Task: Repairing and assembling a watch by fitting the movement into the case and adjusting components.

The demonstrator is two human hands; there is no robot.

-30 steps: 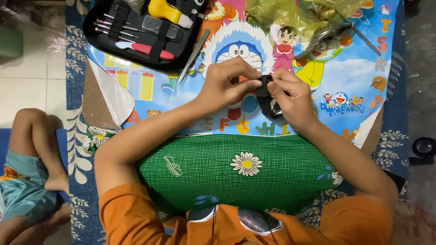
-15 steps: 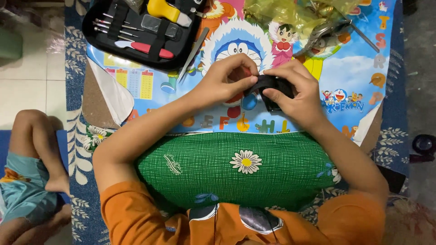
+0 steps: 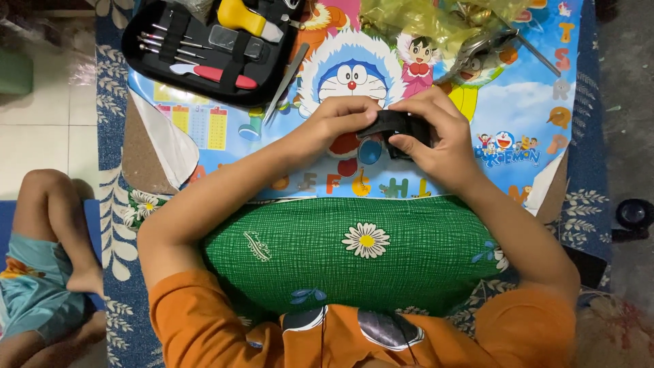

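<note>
I am looking down at both hands meeting over a low tabletop (image 3: 538, 88) covered with a bright cartoon sheet. My left hand (image 3: 337, 119) is curling its fingers (image 3: 361, 109) and pinching the near end of a black strap (image 3: 398, 123), while my right hand (image 3: 439, 133) is gripping the other end, its fingers (image 3: 415, 144) wrapping under and around the strap. The strap is sitting between the two hands, just above the printed sheet, close to the front edge of the tabletop; I cannot tell whether it is touching the surface. My forearms are resting across a green checked cushion (image 3: 354, 252) with a daisy print, pressed against the tabletop's near edge. At the far left corner an open black tool case (image 3: 197, 48) is lying flat, holding a yellow-handled tool (image 3: 248, 17) and a red-handled one (image 3: 218, 75). A pair of metal tweezers (image 3: 286, 82) is lying just beside the case. At the far right, crumpled yellowish plastic wrap (image 3: 422, 20) is sitting beside metal pliers (image 3: 477, 51). Off to the left, another person's bare legs (image 3: 58, 225) are resting on the floor.
</note>
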